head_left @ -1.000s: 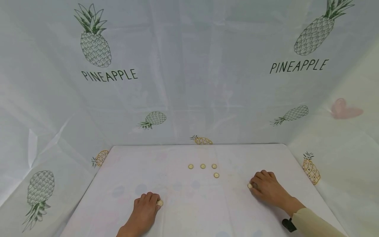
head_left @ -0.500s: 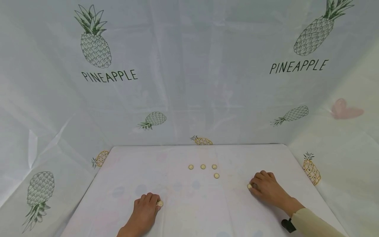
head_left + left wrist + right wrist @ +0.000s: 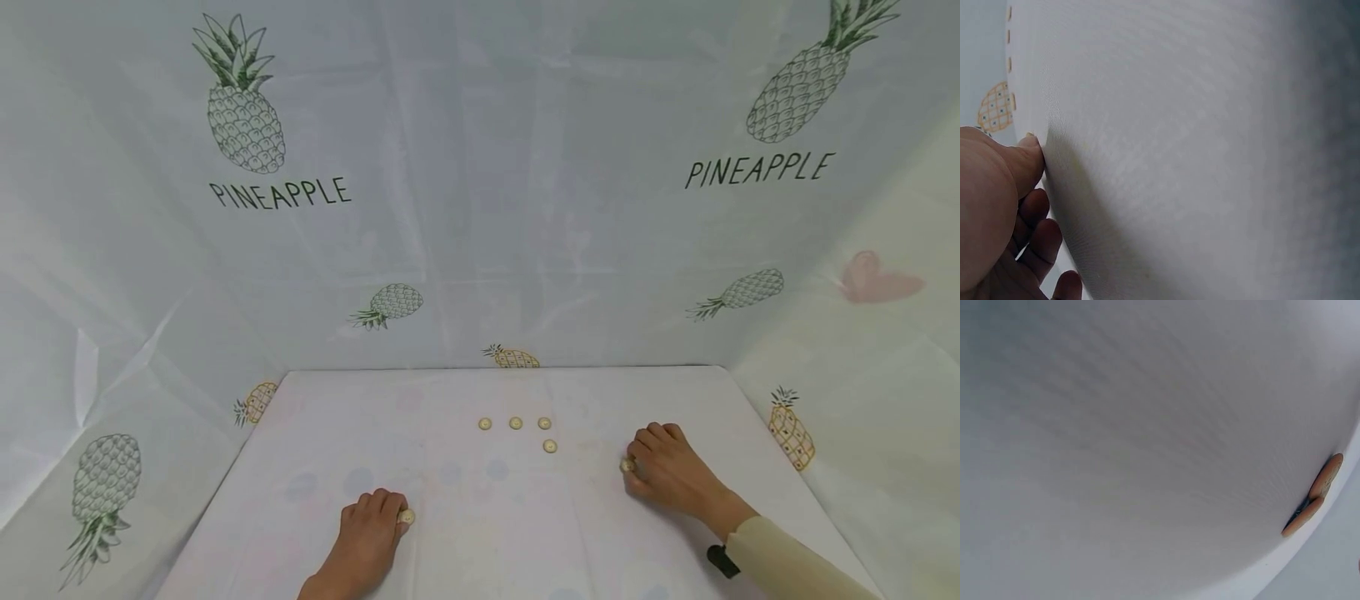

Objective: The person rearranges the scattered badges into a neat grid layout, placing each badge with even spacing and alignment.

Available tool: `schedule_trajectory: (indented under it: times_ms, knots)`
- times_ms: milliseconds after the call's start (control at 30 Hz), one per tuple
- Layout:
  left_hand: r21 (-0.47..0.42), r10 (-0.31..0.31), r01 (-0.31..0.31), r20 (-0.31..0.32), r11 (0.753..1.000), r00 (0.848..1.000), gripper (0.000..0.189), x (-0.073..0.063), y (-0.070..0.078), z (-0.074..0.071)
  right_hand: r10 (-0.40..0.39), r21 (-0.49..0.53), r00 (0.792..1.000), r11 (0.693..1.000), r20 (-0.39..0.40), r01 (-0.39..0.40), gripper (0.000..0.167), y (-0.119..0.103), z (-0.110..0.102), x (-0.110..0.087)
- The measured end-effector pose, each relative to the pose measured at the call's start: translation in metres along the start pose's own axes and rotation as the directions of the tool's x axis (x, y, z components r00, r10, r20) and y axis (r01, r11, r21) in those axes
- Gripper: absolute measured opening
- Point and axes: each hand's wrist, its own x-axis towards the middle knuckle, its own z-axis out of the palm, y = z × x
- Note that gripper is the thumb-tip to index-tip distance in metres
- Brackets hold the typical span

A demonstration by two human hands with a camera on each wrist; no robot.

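Observation:
My left hand (image 3: 367,537) rests low on the table, thumb and index finger pinching a small round cream disc (image 3: 407,517) with a ring on its face. On the right, my right hand (image 3: 670,469) holds a similar disc (image 3: 627,465) at its thumb and fingertips. The left wrist view shows the thumb and curled fingers of the left hand (image 3: 997,194), with its disc hidden. Two brown rounded shapes (image 3: 1327,475) appear at the right edge of the right wrist view; I cannot tell whether they are fingertips or discs.
Three discs lie in a row, left (image 3: 485,424), middle (image 3: 516,423) and right (image 3: 544,423), at the back middle. Another disc (image 3: 550,447) lies just in front of the right one. The white table (image 3: 480,542) meets a pineapple-printed curtain (image 3: 480,208) behind and beside it.
My right hand has shifted slightly away from me and to the left with its disc, which has turned a little. The left hand and the four-piece group look unmoved.

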Motion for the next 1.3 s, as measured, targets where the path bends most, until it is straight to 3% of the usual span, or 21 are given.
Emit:
schedule_trajectory:
  times_ms: [333, 767, 1300]
  knots:
    - [-0.018, 0.008, -0.008, 0.007, 1.0, 1.0, 0.02, -0.001, -0.002, -0.001, -0.029, -0.012, 1.0, 1.0, -0.012, 0.029, 0.019, -0.002, 0.006, 0.018]
    - [-0.008, 0.015, -0.015, -0.006, 1.0, 1.0, 0.022, 0.0, -0.006, 0.003, -0.006, 0.046, 0.999, 0.999, 0.043, 0.004, 0.019, -0.023, 0.013, 0.06]
    - [-0.026, 0.032, -0.032, -0.007, 0.999, 0.999, 0.022, 0.0, -0.007, 0.001, -0.036, 0.067, 0.997, 0.997, 0.072, 0.031, 0.02, -0.047, 0.029, 0.096]
